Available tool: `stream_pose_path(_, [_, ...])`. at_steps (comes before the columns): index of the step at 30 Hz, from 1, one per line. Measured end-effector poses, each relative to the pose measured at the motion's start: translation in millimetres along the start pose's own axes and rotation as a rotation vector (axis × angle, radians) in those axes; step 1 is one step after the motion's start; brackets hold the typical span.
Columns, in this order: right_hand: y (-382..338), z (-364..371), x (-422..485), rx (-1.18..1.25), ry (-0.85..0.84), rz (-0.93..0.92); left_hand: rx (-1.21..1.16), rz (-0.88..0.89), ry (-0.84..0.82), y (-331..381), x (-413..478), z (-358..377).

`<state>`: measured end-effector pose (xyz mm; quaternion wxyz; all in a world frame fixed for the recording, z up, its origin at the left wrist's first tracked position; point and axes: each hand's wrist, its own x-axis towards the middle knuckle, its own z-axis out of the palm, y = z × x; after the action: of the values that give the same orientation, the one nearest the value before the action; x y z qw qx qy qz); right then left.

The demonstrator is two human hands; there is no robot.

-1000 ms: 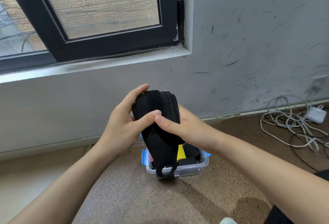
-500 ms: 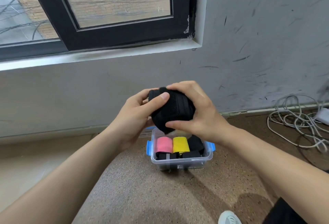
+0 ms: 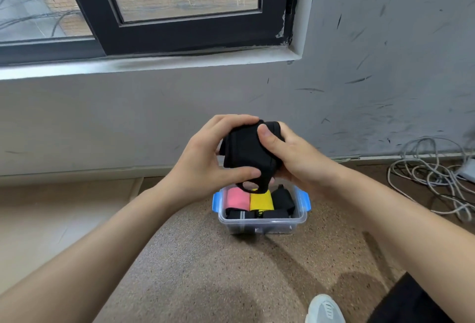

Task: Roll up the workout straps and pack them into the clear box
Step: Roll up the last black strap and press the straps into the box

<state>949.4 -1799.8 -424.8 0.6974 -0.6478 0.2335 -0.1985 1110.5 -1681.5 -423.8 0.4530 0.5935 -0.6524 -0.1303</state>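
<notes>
- left hand (image 3: 205,166) and right hand (image 3: 295,160) both curled round the rolled black strap (image 3: 246,150); proper two-handed grip
- clear box (image 3: 262,225) sits straight below it, lid off; neither hand nearer

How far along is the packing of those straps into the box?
Mostly done, it seems. A pink roll, a yellow roll and black rolls already sit in the clear box. The left hand and right hand grip a nearly rolled black strap above it, one loop dangling. Remaining: tuck that loop and drop it in.
</notes>
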Motion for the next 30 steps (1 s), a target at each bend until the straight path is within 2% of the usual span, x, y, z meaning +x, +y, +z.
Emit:
stream_pose_path(3, [1, -7, -2, -0.084, -0.055, -0.005, 0.001, -0.031, 0.045, -5, 1, 1])
stream_pose_path(5, [3, -15, -4, -0.325, -0.050, -0.109, -0.044, -0.113, 0.077, -9, 1, 0])
stream_pose_path(8, [6, -21, -11, -0.612, -0.044, -0.311, -0.253, -0.310, 0.124, -11, 3, -2])
stream_pose_path(11, [14, -23, -12, -0.701, -0.083, -0.457, -0.475, -0.490, 0.124, -12, 3, 0])
stream_pose_path(19, [29, -27, -3, -0.573, 0.069, -0.518, -0.667, -0.625, -0.040, -5, -3, 8])
stream_pose_path(21, [32, -29, 0, -0.516, 0.127, -0.437, -0.592, -0.595, -0.067, -11, -5, 10])
stream_pose_path(25, [35, -28, 5, -0.296, 0.130, -0.246, -0.215, -0.434, -0.063, -14, -8, 13])
stream_pose_path(28, [36, -21, 2, -0.078, 0.101, -0.110, -0.171, -0.372, -0.038, -20, -10, 16])
stream_pose_path(30, [39, -18, 1, -0.019, 0.086, -0.058, -0.195, -0.370, -0.013, -23, -10, 20])
